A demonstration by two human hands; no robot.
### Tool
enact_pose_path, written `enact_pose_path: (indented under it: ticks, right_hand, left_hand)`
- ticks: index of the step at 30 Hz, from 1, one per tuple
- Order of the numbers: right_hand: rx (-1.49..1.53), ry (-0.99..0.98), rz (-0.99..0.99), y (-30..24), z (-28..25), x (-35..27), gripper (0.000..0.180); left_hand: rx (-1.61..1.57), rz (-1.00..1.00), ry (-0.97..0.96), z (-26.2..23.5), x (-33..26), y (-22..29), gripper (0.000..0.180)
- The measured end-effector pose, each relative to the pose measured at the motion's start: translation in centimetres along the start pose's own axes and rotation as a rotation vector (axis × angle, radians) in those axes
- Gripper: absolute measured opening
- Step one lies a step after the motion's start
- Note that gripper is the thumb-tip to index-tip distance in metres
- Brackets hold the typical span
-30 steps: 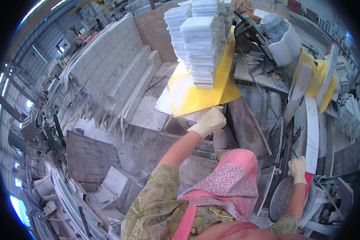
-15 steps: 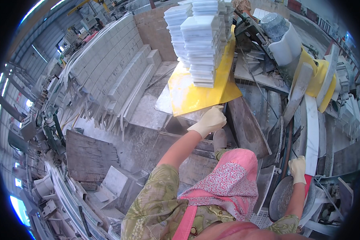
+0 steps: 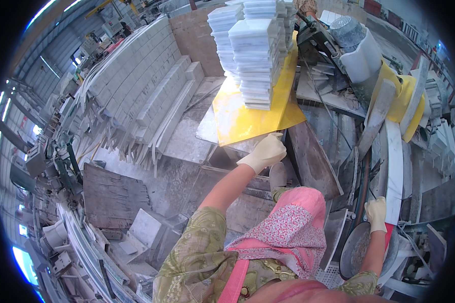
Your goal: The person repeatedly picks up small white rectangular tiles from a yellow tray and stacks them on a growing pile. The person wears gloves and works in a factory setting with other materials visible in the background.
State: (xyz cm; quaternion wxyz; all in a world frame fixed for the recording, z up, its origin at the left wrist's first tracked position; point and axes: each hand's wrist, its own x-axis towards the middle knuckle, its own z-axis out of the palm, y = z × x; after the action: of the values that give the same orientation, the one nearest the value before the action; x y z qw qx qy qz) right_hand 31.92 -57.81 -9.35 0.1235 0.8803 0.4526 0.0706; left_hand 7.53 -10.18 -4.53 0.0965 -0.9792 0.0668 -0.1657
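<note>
Stone workshop, cluttered worktop. Nothing has moved: your left hand [image 3: 264, 152] still rests, fingers together, on the yellow board [image 3: 247, 118] edge below the tile stack [image 3: 258, 55]; right hand [image 3: 376, 214] stays clamped on a white slab [image 3: 394, 166].

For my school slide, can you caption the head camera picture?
Gloved left hand touches a yellow board stacked with white stone tiles; gloved right hand rests by a grey bowl.

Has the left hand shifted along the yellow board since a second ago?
No. The left hand rests at the near edge of the yellow board, below the stacked white tiles, same spot as before.
</note>
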Motion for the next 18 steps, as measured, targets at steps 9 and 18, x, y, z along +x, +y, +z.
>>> enact_pose_path:
  ticks: [9, 18]
  right_hand:
    - [0.12, 0.111, 0.0, -0.8, -3.0, -0.3, 0.027]
    - [0.37, 0.531, 0.602, 2.2, -10.3, -17.0, 0.048]
  left_hand:
    - [-0.124, 0.064, -0.119, 1.5, 0.4, -0.4, 0.009]
    - [-0.139, 0.047, 0.067, 0.4, 1.0, -0.5, 0.027]
